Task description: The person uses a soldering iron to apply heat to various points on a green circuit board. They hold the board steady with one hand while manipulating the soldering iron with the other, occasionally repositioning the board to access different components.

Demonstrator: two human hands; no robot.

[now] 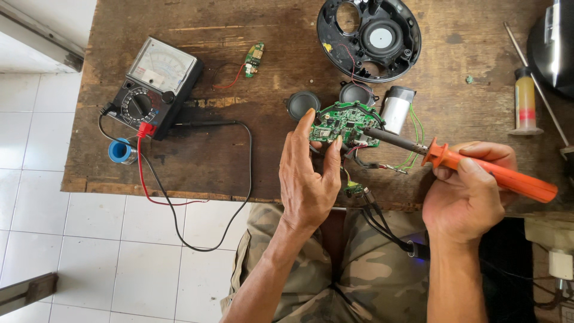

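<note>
At counter edge, left hand (pixel 308 179) half-open, fingers extended upward, fingertips and thumb pinching the round green circuit board (pixel 344 124) by its near rim, tilted up off the wood. Right hand (pixel 469 191) closed in a fist grip on the orange plastic handle of a soldering iron (pixel 466 164), dark metal tip touching the board's right side. Two small black round speakers (pixel 303 103) just behind board, white cylinder capacitor-like part (pixel 396 109) beside. Black round plastic housing (pixel 369 37) farther back. Analog multimeter (pixel 154 87) well left, red and black leads trailing. Worn scratched wooden counter (pixel 239 149).
</note>
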